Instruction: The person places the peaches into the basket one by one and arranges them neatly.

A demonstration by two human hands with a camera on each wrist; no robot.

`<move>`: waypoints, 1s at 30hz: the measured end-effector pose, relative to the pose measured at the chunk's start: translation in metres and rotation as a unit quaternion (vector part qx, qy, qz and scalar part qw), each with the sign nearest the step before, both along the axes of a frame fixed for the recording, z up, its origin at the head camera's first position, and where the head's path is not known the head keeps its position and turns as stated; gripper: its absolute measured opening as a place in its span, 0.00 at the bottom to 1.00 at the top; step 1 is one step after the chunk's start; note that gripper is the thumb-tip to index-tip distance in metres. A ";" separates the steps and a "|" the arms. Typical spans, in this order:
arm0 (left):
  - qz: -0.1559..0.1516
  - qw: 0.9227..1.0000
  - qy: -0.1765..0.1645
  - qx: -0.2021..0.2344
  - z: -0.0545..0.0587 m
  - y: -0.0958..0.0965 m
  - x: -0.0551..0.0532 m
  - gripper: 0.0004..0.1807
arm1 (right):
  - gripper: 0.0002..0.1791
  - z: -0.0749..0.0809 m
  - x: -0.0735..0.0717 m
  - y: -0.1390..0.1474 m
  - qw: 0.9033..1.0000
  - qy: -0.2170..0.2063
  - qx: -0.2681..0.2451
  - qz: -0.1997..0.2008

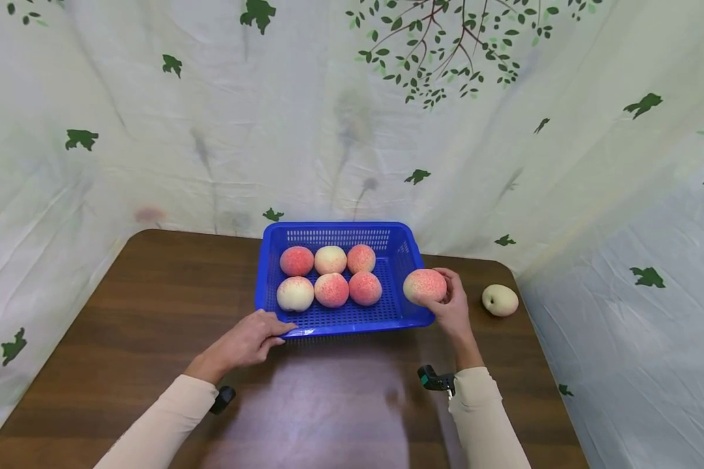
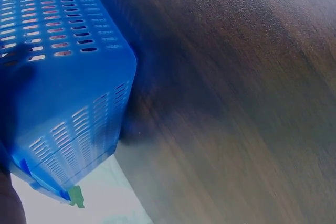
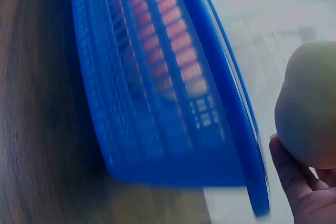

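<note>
A blue plastic basket point(image 1: 352, 328) holds several pink and cream peaches point(image 1: 332, 290), set in two rows of three. My left hand point(image 1: 248, 340) grips its rim at the near left corner. In the right wrist view, a larger peach point(image 3: 310, 103) is in my right hand point(image 3: 304, 192), beside the basket's rim and apart from it. The head view shows this pink-speckled peach at the right end of the basket, between thumb and fingers of the right hand point(image 1: 454, 309). The left wrist view catches the basket's slotted side point(image 2: 68, 82) close up; most of that hand is outside the frame.
A pale cream peach point(image 1: 500, 300) lies on the brown wooden table point(image 1: 170, 293), right of the basket near the table's right edge. White curtains point(image 1: 305, 117) with leaf prints hang behind the table and along its sides.
</note>
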State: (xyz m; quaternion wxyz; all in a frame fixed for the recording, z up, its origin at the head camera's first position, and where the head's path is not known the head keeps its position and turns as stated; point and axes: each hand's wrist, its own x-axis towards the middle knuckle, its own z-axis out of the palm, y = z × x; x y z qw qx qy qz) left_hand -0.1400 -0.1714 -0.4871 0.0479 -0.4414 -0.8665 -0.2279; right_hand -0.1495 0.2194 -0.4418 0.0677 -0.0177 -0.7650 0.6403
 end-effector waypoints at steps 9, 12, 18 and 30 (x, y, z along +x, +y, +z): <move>-0.002 1.000 0.010 0.004 -0.002 0.001 -0.001 0.15 | 0.38 0.006 -0.008 -0.043 0.997 -0.001 0.020 0.080; -0.003 1.000 0.010 0.004 -0.002 0.000 -0.001 0.15 | 0.37 0.007 -0.009 -0.056 0.996 -0.003 0.020 0.090; 0.001 1.000 0.014 0.014 -0.001 -0.003 0.001 0.16 | 0.37 0.005 -0.011 -0.079 0.993 -0.023 0.034 0.115; -0.003 1.000 0.010 0.011 -0.001 -0.001 0.000 0.16 | 0.35 -0.030 -0.037 -0.115 0.973 -0.029 0.075 0.214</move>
